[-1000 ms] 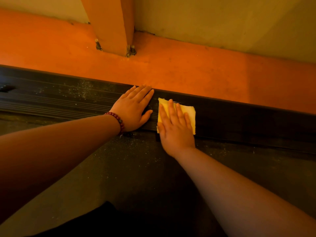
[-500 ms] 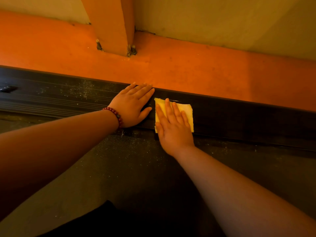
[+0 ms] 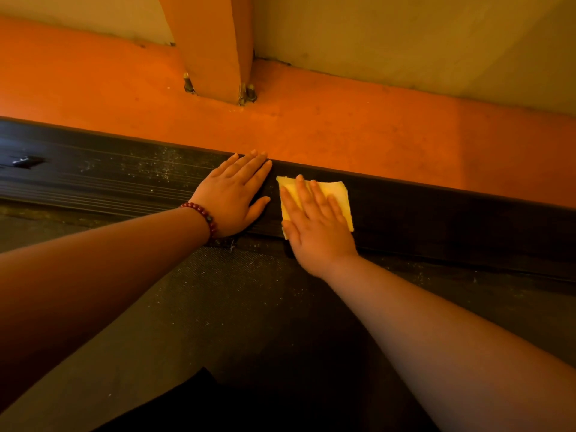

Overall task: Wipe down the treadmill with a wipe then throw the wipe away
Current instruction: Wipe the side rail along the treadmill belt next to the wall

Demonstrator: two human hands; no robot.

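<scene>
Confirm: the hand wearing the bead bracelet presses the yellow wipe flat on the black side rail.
No. In the head view the bare-wristed right hand presses the yellow wipe flat on the black side rail; the braceleted left hand lies beside it.

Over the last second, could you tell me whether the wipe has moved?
Yes: the wipe has slid a little left along the black rail, nearer the base of the orange post.

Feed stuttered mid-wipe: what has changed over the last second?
Very little: the right hand with the yellow wipe under it edged slightly left along the black side rail. No grip taken or released. The left hand stays flat on the rail beside it, and dust still lies to its left.
</scene>
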